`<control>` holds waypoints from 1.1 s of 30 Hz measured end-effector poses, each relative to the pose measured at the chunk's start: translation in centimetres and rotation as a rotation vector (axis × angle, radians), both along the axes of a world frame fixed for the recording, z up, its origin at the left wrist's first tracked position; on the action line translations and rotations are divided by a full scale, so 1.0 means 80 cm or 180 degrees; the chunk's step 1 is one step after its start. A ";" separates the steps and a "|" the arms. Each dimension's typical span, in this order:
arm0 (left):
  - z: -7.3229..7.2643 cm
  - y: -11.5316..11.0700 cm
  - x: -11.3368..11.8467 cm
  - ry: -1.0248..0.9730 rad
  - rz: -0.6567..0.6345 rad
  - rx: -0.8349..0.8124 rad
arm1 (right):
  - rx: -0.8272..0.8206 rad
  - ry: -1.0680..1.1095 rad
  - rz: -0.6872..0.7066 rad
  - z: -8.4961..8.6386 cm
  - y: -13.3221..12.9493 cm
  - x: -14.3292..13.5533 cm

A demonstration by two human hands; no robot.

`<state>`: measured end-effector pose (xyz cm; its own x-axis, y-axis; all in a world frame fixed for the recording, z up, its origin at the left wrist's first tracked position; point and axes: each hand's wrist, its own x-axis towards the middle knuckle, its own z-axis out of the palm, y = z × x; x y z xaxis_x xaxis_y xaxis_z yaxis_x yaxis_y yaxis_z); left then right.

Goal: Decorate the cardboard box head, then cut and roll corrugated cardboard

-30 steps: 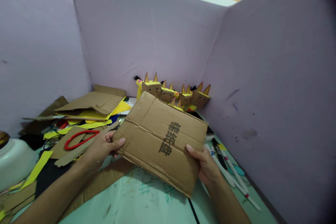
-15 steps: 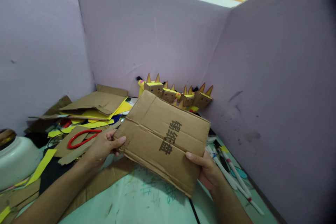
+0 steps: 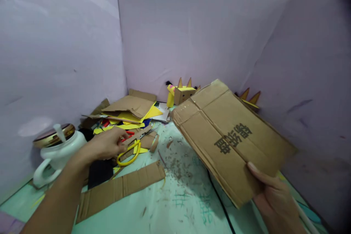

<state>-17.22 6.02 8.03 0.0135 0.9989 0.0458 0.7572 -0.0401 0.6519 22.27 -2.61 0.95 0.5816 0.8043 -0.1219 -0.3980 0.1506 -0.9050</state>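
My right hand (image 3: 274, 193) grips the lower right edge of a flat piece of brown cardboard (image 3: 216, 117) with dark printed characters, its thumb on top. The cardboard is tilted above the table. At the left, my left hand (image 3: 112, 142) is closed on a narrow cardboard strip (image 3: 137, 134) over the pile of scraps. Just right of those fingers, scissors with yellow handles (image 3: 131, 161) lie on the scraps, blades pointing away. Red handles (image 3: 130, 134) show partly beside the strip.
A white pot (image 3: 63, 150) with a gold lid stands at the left. Folded cardboard and yellow paper (image 3: 134, 106) lie behind the scraps. A long cardboard strip (image 3: 123, 188) lies in front. Cardboard figures (image 3: 181, 95) stand at the back; a black cable (image 3: 219, 193) crosses the table.
My left hand has let go of the printed cardboard and moved to the scraps, taking hold of a strip. My right hand has carried the cardboard rightward. The view has turned left.
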 end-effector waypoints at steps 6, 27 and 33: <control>-0.039 0.001 0.034 0.1758 -0.0194 -0.0071 | -0.0023 0.0297 0.0017 0.003 0.000 -0.018; -0.042 0.031 0.012 0.1393 0.0120 0.0266 | 0.0170 0.0192 0.0512 -0.014 0.005 -0.009; -0.033 0.023 0.029 -0.0664 0.0059 0.0272 | 0.0126 0.0342 0.0908 -0.007 -0.003 -0.017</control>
